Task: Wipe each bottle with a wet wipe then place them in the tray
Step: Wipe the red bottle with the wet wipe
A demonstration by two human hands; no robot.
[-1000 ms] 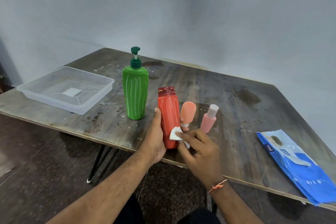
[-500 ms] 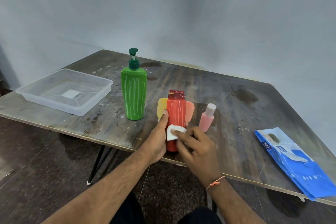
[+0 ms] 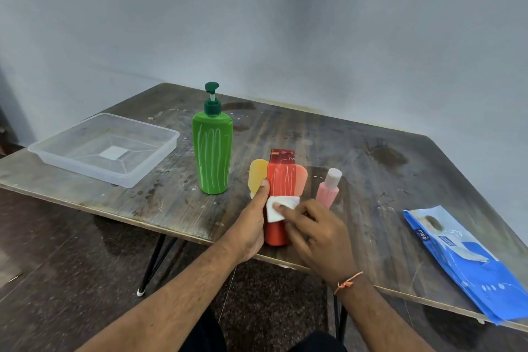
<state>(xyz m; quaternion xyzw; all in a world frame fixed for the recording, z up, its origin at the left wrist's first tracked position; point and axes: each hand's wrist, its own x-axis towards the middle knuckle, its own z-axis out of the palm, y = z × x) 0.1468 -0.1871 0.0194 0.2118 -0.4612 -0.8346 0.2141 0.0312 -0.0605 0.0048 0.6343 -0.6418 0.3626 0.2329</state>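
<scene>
My left hand (image 3: 253, 226) grips a red-orange bottle (image 3: 281, 180) upright near the table's front edge. My right hand (image 3: 317, 233) presses a folded white wet wipe (image 3: 278, 208) against the bottle's front. Behind the red bottle stand a yellow tube (image 3: 256, 176) and an orange tube (image 3: 302, 180), both partly hidden. A small pink bottle (image 3: 328, 190) stands just right of them. A tall green pump bottle (image 3: 212, 151) stands to the left. The clear plastic tray (image 3: 154, 163) lies at the table's left with nothing in it.
A blue wet-wipe pack (image 3: 468, 263) lies flat near the table's right front edge. The dark wooden table (image 3: 371, 168) is stained. A grey wall rises close behind it. Black table legs and a dark floor show below the front edge.
The red bottle has turned upright and shifted right, now covering the orange tube and exposing the yellow one. My right hand has slid the wipe up the bottle's front.
</scene>
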